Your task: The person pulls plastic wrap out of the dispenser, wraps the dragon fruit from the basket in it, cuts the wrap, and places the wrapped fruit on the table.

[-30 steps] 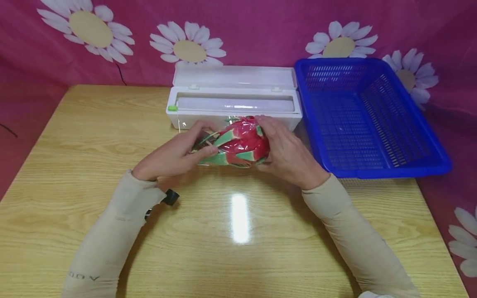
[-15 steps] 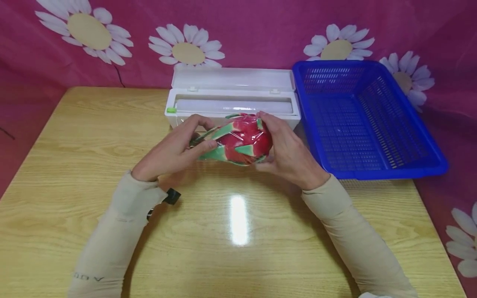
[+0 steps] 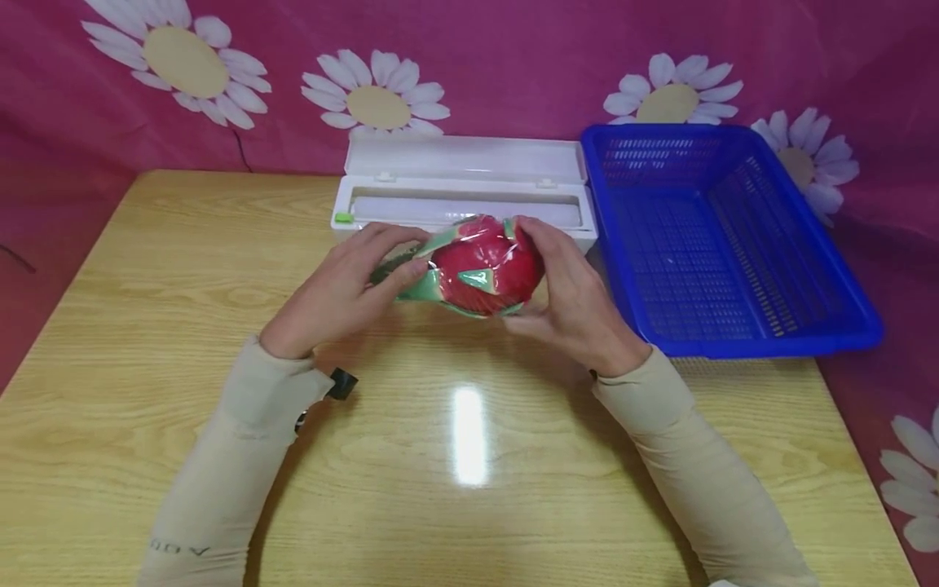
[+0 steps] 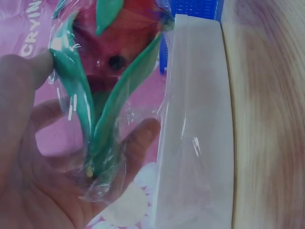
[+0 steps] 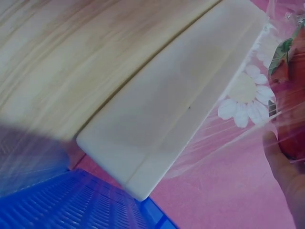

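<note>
Reader: How many of each thing are appearing?

Instructor: One film-wrapped dragon fruit (image 3: 487, 265) is being held above the counter (image 3: 381, 505), in front of one white dispenser (image 4: 198, 124). One lid (image 3: 469, 159) is standing raised behind one roll (image 3: 399, 208) and one green slider (image 3: 344, 218). One blue basket (image 3: 756, 348) is resting at the right, and five daisies (image 3: 377, 106) are decorating the pink cloth (image 3: 513, 73) behind.

Reader: How are the two hands holding the fruit?

Instructor: The left hand (image 3: 333, 285) is curling its fingers closely about the leafy, tapering end, its thumb pressing from the near side. The right hand (image 3: 575, 297) is gripping the rounded red end, fingers and thumb parting widely around it.

Reader: What is differing from one second earlier?

Instructor: The fruit, earlier showing before the dispenser's front wall, is now appearing higher and overlapping its front rim in the head view; both hands are moving with it. The dispenser and basket are keeping their places.
</note>
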